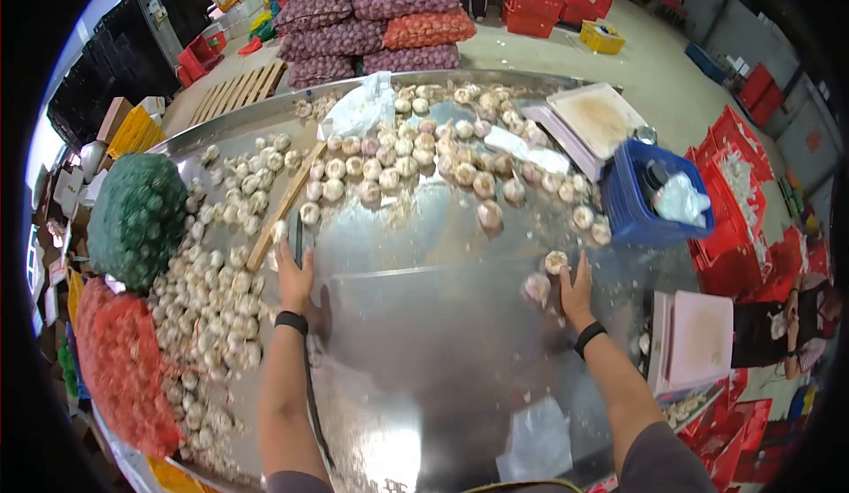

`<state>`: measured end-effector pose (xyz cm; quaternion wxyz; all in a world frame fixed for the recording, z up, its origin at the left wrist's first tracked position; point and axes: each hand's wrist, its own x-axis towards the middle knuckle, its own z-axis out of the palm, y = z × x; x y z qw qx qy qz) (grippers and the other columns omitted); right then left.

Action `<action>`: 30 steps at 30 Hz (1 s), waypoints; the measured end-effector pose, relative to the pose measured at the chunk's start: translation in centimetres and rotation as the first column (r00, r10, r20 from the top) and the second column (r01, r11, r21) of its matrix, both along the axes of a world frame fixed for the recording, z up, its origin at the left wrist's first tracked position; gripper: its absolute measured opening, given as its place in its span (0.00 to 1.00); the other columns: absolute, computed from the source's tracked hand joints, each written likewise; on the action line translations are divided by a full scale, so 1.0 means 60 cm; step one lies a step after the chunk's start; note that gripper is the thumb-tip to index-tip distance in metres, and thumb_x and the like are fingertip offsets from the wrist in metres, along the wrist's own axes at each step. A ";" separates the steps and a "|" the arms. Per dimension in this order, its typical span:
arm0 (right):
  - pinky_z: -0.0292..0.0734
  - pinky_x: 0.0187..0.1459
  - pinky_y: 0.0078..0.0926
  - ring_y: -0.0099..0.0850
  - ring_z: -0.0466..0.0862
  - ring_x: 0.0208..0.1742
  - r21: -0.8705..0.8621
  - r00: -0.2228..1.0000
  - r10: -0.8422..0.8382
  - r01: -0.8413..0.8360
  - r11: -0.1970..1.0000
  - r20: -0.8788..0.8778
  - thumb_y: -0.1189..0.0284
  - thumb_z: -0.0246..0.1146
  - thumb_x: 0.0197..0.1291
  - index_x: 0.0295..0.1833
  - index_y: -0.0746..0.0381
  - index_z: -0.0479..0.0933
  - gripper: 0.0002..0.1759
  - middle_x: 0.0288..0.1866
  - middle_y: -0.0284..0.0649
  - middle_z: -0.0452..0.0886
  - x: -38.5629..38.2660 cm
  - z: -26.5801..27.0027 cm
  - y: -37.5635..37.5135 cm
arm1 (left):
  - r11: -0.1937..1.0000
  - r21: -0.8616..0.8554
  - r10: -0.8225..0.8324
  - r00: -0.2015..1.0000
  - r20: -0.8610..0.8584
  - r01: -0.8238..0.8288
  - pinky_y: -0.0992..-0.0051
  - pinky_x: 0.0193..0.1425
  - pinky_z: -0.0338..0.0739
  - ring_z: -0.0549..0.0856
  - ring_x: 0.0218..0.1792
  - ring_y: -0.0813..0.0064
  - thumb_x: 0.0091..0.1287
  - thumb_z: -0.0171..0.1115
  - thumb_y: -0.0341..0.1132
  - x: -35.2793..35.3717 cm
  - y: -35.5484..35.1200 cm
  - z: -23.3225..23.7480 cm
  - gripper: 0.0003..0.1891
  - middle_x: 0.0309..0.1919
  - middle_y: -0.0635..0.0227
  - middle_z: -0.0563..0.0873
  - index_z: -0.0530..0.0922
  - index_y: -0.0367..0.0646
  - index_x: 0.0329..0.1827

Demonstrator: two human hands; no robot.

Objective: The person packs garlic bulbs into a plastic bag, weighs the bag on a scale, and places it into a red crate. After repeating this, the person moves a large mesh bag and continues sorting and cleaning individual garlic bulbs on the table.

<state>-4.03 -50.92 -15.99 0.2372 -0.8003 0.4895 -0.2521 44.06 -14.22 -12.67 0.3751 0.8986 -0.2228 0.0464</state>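
Observation:
Both my hands reach over a shiny metal table and wear dark wristbands. My left hand is open, thumb apart from the fingers, beside a long wooden strip. A pale garlic bulb lies right at its fingertips, and a dark strip runs up past the hand. On the right, my right hand is also open, thumb and fingers apart. A garlic bulb shows right by its thumb, with a pinkish bulb just left of it. Many loose bulbs spread across the table's far side.
Left of the wooden strip lies a garlic heap, beside a green net sack and a red net sack. At right stand a blue basket and two scales. A person is beyond the right edge.

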 end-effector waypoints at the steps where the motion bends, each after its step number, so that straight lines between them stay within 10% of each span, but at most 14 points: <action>1: 0.48 0.75 0.45 0.56 0.54 0.76 -0.012 1.000 0.002 -0.002 1.000 -0.003 0.52 0.59 0.65 0.77 0.66 0.50 0.45 0.75 0.60 0.57 0.047 0.000 -0.018 | 1.000 -0.012 0.002 1.000 -0.003 -0.002 0.58 0.75 0.56 0.63 0.72 0.46 0.67 0.61 0.48 0.028 -0.031 0.006 0.38 0.70 0.43 0.65 0.58 0.39 0.75; 3: 0.48 0.74 0.45 0.56 0.55 0.76 -0.102 0.998 0.055 -0.059 0.993 -0.040 0.51 0.58 0.65 0.76 0.66 0.51 0.44 0.74 0.61 0.57 0.148 0.011 -0.062 | 0.971 0.237 -0.040 0.970 0.238 -0.018 0.58 0.74 0.58 0.64 0.70 0.45 0.66 0.62 0.48 0.081 -0.110 0.032 0.39 0.70 0.42 0.64 0.58 0.39 0.74; 6: 0.56 0.72 0.41 0.52 0.61 0.73 -0.078 0.934 0.225 -0.211 0.974 0.276 0.59 0.63 0.63 0.75 0.65 0.55 0.41 0.71 0.61 0.61 0.289 0.015 -0.142 | 0.992 0.061 -0.118 0.991 0.064 0.114 0.59 0.72 0.62 0.66 0.70 0.46 0.64 0.61 0.53 0.158 -0.218 0.020 0.37 0.69 0.48 0.68 0.63 0.47 0.73; 13: 0.62 0.69 0.39 0.49 0.68 0.67 -0.232 0.944 0.316 -0.287 0.929 0.096 0.60 0.70 0.55 0.68 0.64 0.65 0.38 0.66 0.54 0.68 0.416 -0.001 -0.227 | 0.889 0.408 -0.319 0.921 0.225 0.209 0.53 0.72 0.60 0.64 0.73 0.57 0.61 0.60 0.62 0.221 -0.359 0.001 0.36 0.70 0.61 0.71 0.70 0.58 0.70; 19: 0.63 0.69 0.36 0.44 0.68 0.69 -0.050 0.885 0.420 -0.418 0.907 0.200 0.53 0.70 0.55 0.68 0.59 0.70 0.39 0.69 0.52 0.67 0.444 0.025 -0.304 | 0.943 0.081 -0.328 0.944 0.040 0.324 0.63 0.67 0.69 0.76 0.62 0.53 0.60 0.63 0.60 0.285 -0.384 0.001 0.36 0.62 0.49 0.77 0.73 0.50 0.68; 21: 0.62 0.69 0.36 0.45 0.69 0.68 0.068 0.873 0.474 -0.483 0.873 0.111 0.50 0.71 0.53 0.71 0.53 0.69 0.41 0.70 0.54 0.64 0.479 0.040 -0.314 | 0.889 0.039 -0.437 0.871 -0.223 0.456 0.63 0.69 0.66 0.73 0.67 0.55 0.60 0.62 0.61 0.273 -0.396 0.014 0.37 0.65 0.50 0.74 0.71 0.51 0.70; 25: 0.66 0.67 0.38 0.47 0.68 0.70 0.191 0.760 0.643 -0.648 0.737 0.098 0.44 0.71 0.49 0.72 0.47 0.67 0.45 0.70 0.54 0.62 0.552 0.045 -0.287 | 0.771 0.453 -0.493 0.870 -0.018 0.447 0.61 0.73 0.61 0.64 0.73 0.54 0.56 0.61 0.68 0.190 -0.415 0.032 0.44 0.71 0.50 0.67 0.67 0.55 0.73; 27: 0.69 0.65 0.39 0.49 0.70 0.67 0.160 0.743 0.670 -0.662 0.733 0.005 0.40 0.70 0.45 0.72 0.42 0.66 0.47 0.68 0.54 0.63 0.567 0.051 -0.250 | 0.714 0.318 -0.568 0.781 -0.260 0.624 0.59 0.72 0.63 0.67 0.71 0.50 0.57 0.60 0.69 0.154 -0.425 0.038 0.44 0.70 0.48 0.68 0.64 0.58 0.75; 30: 0.71 0.62 0.39 0.51 0.76 0.60 0.090 0.682 0.693 -0.695 0.714 -0.233 0.39 0.68 0.46 0.72 0.31 0.65 0.45 0.65 0.51 0.66 0.548 0.061 -0.181 | 0.645 0.336 -0.723 0.690 -0.022 0.686 0.57 0.71 0.66 0.72 0.66 0.45 0.57 0.58 0.71 0.092 -0.415 0.014 0.46 0.67 0.45 0.71 0.63 0.56 0.75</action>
